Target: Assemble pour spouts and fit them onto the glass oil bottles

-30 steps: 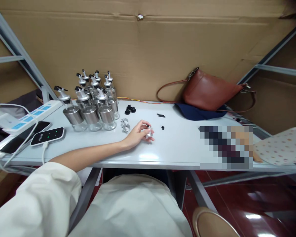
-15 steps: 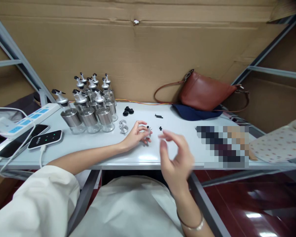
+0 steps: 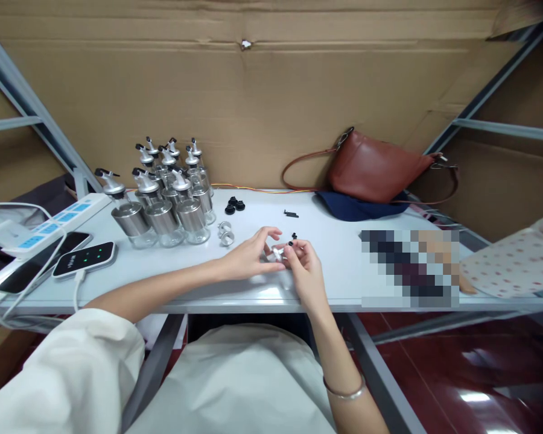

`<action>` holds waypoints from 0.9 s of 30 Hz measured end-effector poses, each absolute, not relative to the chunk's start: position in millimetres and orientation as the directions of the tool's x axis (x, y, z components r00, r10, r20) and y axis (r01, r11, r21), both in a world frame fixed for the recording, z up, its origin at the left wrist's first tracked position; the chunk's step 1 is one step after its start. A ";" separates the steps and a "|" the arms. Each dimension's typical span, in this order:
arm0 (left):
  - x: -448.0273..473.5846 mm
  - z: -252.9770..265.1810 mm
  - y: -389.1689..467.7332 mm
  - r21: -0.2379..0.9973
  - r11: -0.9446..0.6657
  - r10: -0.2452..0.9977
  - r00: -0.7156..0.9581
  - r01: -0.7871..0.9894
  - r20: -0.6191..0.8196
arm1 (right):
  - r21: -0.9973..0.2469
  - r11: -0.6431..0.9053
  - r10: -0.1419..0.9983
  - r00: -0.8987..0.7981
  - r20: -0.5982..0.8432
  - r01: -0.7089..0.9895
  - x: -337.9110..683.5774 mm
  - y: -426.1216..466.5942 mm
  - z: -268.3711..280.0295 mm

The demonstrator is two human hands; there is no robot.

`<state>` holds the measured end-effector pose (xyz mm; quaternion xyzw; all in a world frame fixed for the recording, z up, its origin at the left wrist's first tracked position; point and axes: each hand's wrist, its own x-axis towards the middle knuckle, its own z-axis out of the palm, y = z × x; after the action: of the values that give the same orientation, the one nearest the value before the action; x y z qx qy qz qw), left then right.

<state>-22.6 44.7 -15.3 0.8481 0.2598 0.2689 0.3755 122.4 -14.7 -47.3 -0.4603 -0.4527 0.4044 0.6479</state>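
Note:
My left hand (image 3: 248, 256) is closed around a small silver pourer spout (image 3: 277, 255) just above the table. My right hand (image 3: 308, 274) pinches the same spout at its right end, where a black tip (image 3: 290, 243) shows between thumb and fingers. Part of the spout is hidden by the fingers. Left of my hands, similar silver pourer tops (image 3: 227, 235) lie on the table. Just beyond my right hand are tiny black pieces (image 3: 294, 235). Farther back lie thin black strips (image 3: 291, 214) and a cluster of round black stoppers (image 3: 234, 205).
Several glass-and-steel oil bottles (image 3: 163, 216) with pourers stand at the left. A power strip (image 3: 57, 224), a phone (image 3: 15, 280) and a white-edged device (image 3: 84, 259) lie beyond them. At the back right, a brown bag (image 3: 375, 166) rests on a navy cap (image 3: 357, 208).
My right hand has moved left and down to meet my left hand, and its fingers have closed on the spout. The left hand has tipped the spout toward the right.

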 end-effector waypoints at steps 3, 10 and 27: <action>-30.0 5.8 59.9 0.576 -0.747 0.545 0.802 0.333 0.243 | -0.963 0.227 0.939 0.296 0.177 -0.145 123.1 -11.6 -48.3; -24.4 32.0 108.9 -0.076 -0.585 0.802 0.590 0.807 0.094 | -0.977 0.199 0.947 0.271 0.171 -0.081 123.5 -12.7 -47.7; -2.2 18.5 162.8 -0.189 -0.390 0.900 0.417 0.901 0.130 | -0.981 0.195 0.959 0.214 0.185 -0.024 122.5 -17.8 -43.8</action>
<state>-2.2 162.8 18.5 0.8337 0.5400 0.0031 -0.1154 122.5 -17.8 -43.8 -0.4885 -0.4783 0.4050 0.6071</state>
